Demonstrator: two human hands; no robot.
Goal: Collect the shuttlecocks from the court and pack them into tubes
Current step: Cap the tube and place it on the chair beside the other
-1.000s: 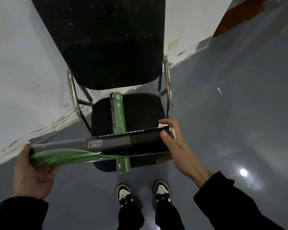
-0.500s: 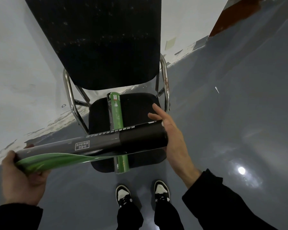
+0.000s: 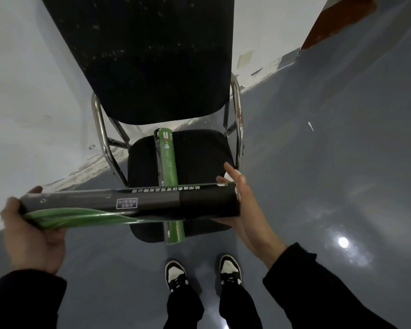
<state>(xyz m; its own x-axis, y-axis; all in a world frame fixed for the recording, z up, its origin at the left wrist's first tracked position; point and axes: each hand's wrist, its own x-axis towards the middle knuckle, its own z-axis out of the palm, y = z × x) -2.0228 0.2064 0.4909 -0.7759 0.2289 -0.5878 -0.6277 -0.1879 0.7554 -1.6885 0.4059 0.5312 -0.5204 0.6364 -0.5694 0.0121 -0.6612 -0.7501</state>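
A long black-and-green shuttlecock tube (image 3: 131,205) is held level across the view, above the front edge of a chair seat. The left hand (image 3: 31,233) grips its left end, fingers curled beneath and thumb over the top. The right hand (image 3: 243,210) lies at the right end with straight fingers, palm against the end and lower side of the tube; a small white object (image 3: 228,178) shows between these fingers and the tube mouth, but whether it is a cap or a shuttlecock cannot be told. The contents of the held tube are hidden by its opaque wall (printed characters and a square label face the camera). A second, green tube (image 3: 167,162) lies lengthwise on the black seat of the chair (image 3: 199,153), its near end projecting past the seat's front edge; the held tube crosses in front of it and hides its middle. The chair has a black backrest and a chromed metal frame, and stands on a grey glossy floor (image 3: 318,186) close to a pale wall. A small white fleck (image 3: 310,126) lies on the floor to the right of the chair. Below, two black-and-white shoes (image 3: 177,276) stand just before the chair.
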